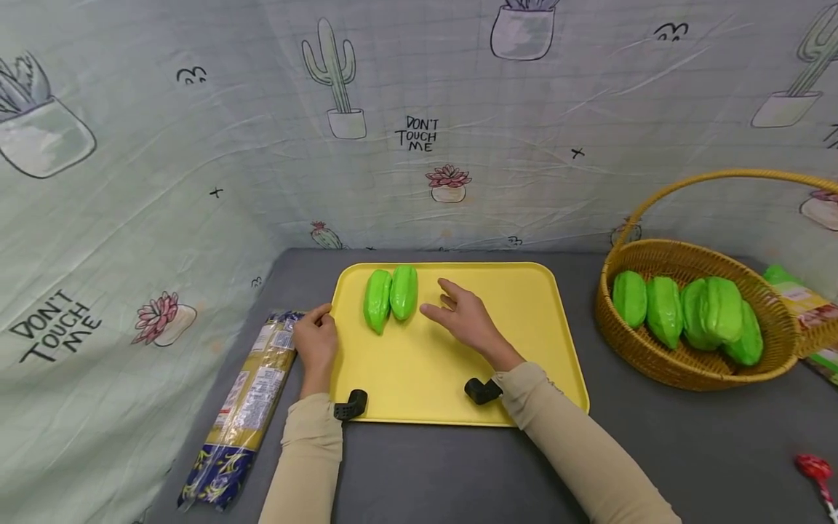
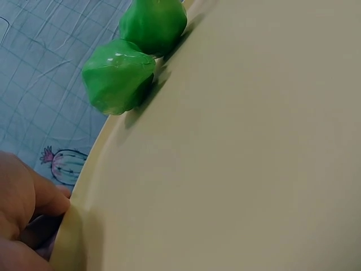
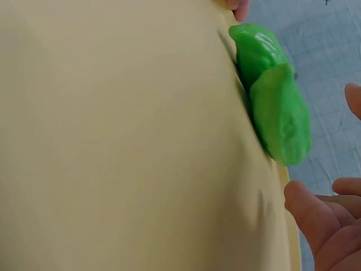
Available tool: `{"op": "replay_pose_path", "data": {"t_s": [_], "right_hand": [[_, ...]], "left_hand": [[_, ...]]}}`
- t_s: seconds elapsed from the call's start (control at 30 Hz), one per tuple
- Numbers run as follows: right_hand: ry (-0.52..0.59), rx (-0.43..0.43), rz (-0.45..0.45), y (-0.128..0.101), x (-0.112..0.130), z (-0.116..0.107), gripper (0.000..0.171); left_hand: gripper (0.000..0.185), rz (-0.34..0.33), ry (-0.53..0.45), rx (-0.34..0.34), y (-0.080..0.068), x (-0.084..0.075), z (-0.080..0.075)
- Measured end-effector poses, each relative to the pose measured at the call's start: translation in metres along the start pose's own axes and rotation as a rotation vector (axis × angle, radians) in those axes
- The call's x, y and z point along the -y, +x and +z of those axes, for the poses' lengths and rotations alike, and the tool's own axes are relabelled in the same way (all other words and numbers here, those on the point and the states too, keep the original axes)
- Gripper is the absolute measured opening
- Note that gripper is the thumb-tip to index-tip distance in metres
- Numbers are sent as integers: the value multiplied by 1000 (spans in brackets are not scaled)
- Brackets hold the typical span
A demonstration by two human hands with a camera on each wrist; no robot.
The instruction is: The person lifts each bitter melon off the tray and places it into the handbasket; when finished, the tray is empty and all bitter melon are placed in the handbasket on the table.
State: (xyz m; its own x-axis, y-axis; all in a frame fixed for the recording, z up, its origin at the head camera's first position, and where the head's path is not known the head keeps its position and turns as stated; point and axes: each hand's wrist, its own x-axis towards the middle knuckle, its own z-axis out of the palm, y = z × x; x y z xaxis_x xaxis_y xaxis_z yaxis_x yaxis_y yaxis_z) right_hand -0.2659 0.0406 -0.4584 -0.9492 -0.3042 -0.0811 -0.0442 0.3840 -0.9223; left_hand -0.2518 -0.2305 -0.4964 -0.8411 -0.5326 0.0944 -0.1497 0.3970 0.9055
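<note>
Two green star fruits [image 1: 390,297] stand side by side near the back left of the yellow tray [image 1: 452,386]. At the tray's left edge, my left hand [image 1: 316,342] holds the rim with bent fingers; its fingertips [image 2: 59,200] meet the rim in the left wrist view. Over the middle of the tray hovers my right hand [image 1: 468,316], its thumb and fingers spread apart and nothing between them. The star fruits lie just left of its fingertips, and a gap shows between in the right wrist view [image 3: 281,116].
On the right a wicker basket [image 1: 655,371] with a tall handle holds several more star fruits. Behind it lies a colourful packet [image 1: 801,295]. A long plastic-wrapped package [image 1: 245,407] lies left of the tray. A red lollipop [image 1: 815,469] is at the lower right.
</note>
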Motion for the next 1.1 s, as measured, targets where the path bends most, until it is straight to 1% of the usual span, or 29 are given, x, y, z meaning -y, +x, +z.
{"op": "replay_pose_path", "data": {"t_s": [0.1,0.2,0.33,0.57,0.73,0.83,1.1], "right_hand": [[18,14,-1,5,-2,10,84],[46,15,-1,9,-3,18,85],[57,10,-3,15,-1,28,86],[4,-19,-18,27,5,39,86],[-15,-46,-23,34,4,42,82],[-40,-58,-35,36,4,45,83],[-118,-40,-91,42,7,51,88]], "left_hand": [[35,-1,-2,-2,-1,0,-2],[34,8,-2,0,-2,0,0],[34,15,2,-5,-2,1,-1],[34,16,-2,-5,0,1,-2],[34,25,4,7,1,0,1],[33,32,-6,4,1,0,2],[32,36,-31,-12,2,3,-1]]}}
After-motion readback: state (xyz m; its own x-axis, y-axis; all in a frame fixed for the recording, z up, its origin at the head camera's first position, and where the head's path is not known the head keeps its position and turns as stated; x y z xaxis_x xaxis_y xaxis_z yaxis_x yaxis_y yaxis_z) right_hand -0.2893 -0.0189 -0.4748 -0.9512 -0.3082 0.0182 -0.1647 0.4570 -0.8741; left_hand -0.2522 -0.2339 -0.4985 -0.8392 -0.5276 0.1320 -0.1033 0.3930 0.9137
